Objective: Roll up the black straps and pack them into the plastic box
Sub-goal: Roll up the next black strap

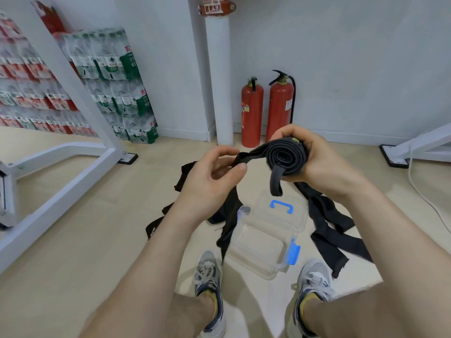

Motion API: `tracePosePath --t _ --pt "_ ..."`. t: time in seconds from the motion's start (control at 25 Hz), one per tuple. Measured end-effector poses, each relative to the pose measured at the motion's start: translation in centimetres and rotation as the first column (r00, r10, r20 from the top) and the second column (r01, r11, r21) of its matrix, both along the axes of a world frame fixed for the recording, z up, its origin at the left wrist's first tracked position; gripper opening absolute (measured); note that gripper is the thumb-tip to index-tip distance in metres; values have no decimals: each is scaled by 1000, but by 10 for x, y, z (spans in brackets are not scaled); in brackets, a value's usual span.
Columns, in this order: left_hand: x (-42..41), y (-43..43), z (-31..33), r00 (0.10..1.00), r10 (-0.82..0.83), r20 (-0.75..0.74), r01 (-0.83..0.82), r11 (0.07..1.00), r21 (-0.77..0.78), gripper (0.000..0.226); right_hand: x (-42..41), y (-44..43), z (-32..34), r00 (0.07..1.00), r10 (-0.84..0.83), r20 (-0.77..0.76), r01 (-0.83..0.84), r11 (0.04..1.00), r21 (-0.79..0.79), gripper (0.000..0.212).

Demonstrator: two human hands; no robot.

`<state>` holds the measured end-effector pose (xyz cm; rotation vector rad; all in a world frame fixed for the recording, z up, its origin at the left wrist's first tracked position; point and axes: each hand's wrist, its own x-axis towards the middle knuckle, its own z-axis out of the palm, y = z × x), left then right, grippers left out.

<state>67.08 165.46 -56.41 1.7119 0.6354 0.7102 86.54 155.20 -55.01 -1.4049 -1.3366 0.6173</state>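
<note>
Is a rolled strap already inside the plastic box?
No, the plastic box holds no roll; the only rolled strap is in the right hand.

Half-rolled black strap [286, 157] coiled, held aloft; loose straps [327, 223] on floor flanking open clear plastic box [256, 242].

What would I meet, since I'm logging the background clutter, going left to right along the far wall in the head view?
Red-labelled bottle packs → green-labelled bottle packs → white pipe → shorter fire extinguisher → taller fire extinguisher → white frame leg.
</note>
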Motion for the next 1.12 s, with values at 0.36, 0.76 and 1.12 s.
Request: tracePosePath --t 0.36,0.76,1.12 --pt "9 -4 1 993 48 106 -55 996 69 3 1 -1 -2 991 88 -97 -86 996 19 55" --pt "1 -6 6 987 -145 75 150 987 -56 17 10 -2 -5 903 310 -296 -309 950 52 64" --pt "7 15 2 930 -20 -367 250 767 591 38 6 -11 2 797 368 -479 -374 923 87 68"
